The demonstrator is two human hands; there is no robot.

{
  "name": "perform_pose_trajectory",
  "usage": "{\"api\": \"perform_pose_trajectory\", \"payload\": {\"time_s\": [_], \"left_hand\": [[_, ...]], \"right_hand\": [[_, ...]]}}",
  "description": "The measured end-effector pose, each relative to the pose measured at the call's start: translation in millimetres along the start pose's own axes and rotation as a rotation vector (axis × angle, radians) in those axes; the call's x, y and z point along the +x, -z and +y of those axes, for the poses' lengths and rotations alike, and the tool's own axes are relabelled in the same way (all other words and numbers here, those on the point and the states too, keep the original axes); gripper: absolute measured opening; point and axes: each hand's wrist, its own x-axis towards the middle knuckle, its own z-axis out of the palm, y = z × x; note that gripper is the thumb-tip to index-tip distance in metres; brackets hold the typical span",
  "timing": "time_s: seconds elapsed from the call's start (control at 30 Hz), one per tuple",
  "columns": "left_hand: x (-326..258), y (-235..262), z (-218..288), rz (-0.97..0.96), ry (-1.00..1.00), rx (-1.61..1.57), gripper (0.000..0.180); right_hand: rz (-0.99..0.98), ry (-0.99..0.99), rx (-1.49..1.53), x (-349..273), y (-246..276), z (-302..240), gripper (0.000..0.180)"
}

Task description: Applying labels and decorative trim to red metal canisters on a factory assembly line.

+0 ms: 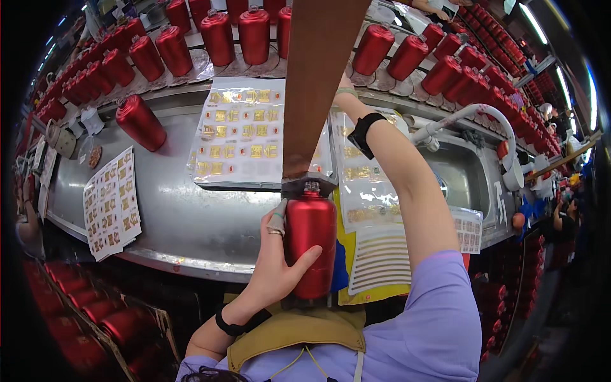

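A glossy red bottle (312, 248) with a clear threaded neck stands in front of my body, below a brown upright beam. My left hand (277, 264) is closed around the bottle's left side, thumb across its front, with coverings on a finger. My right arm stretches far forward past the beam. Of my right hand (345, 84), only a small part shows beside the beam, near the row of red bottles; its fingers are hidden. Sheets of gold and red decals (238, 130) lie left of the beam, and a glossy decal sheet (369, 172) lies under my right forearm.
Red bottles (216, 38) line a curved conveyor at the back. One red bottle (141, 124) stands on the metal worktop (184, 232), near printed sheets (113, 204). A sink (468, 169) with a curved white faucet (474, 111) lies right. A striped white sheet (382, 258) lies on yellow material.
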Motion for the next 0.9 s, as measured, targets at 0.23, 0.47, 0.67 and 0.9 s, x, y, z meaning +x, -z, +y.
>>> {"api": "perform_pose_trajectory", "payload": {"time_s": [0.23, 0.47, 0.67, 0.9], "left_hand": [[7, 0, 8, -0.009, 0.059, -0.045, 0.083], [8, -5, 0, 0.025, 0.044, -0.104, 0.083], [7, -7, 2, 0.034, 0.021, -0.075, 0.077], [1, -6, 2, 0.091, 0.084, -0.083, 0.075]], "right_hand": [[0.334, 0.142, 0.284, -35, 42, 0, 0.022], [-0.034, -0.142, 0.617, -179, 117, 132, 0.02], [0.064, -0.366, -0.082, -213, 117, 280, 0.017], [-0.276, -0.533, -0.426, -179, 60, 300, 0.031]]}}
